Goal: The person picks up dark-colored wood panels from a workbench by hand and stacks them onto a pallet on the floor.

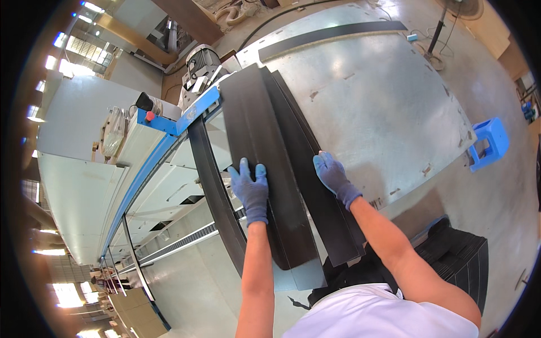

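Note:
My left hand (250, 190), in a blue work glove, lies with fingers spread on the left edge of a wide dark board (258, 126). My right hand (331, 175), gloved alike, is at the right edge of some narrower dark strips (306, 169) beside that board; its fingers are bent over the edge, and whether they grip is hard to tell. The strips overlap lengthwise and fan out slightly. Left of the board runs a dark beam (213, 186) of the machine.
A metal-topped table (380, 97) at the right bears a long dark strip (334, 38) near its far edge. A machine with a blue rail (198, 110) and red button (150, 116) stands left. A blue plastic stool (490, 143) and stacked dark panels (456, 253) are on the right.

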Motion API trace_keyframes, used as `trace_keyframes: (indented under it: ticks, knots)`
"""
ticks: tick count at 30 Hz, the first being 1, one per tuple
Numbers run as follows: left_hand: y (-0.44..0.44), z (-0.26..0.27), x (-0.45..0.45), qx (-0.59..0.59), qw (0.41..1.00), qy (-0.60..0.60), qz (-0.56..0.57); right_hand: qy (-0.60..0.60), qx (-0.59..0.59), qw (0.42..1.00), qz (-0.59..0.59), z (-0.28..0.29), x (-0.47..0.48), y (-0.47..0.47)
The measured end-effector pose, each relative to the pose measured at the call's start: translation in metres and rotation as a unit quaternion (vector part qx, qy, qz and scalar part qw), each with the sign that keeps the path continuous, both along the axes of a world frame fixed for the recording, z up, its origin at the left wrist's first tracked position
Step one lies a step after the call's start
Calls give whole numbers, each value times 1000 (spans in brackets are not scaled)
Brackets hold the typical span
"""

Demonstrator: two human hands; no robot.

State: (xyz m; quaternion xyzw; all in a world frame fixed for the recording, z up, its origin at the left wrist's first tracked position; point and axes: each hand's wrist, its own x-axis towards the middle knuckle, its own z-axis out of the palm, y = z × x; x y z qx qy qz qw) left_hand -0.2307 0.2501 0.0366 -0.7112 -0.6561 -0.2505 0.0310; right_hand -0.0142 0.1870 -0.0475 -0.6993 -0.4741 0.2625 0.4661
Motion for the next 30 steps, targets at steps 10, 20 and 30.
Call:
trace_keyframes:
  ticks: [10,20,30]
  knots:
    - [-15,29,120,-239,971,-26,-6,-21,-127,988,-88,-3,16,26]
    - [-10,-22,136,-152,986,-36,-55,-25,-55,997,-45,11,27,34]
    - [49,32,13,120,983,-134,13,-49,4,999,-9,-13,24,54]
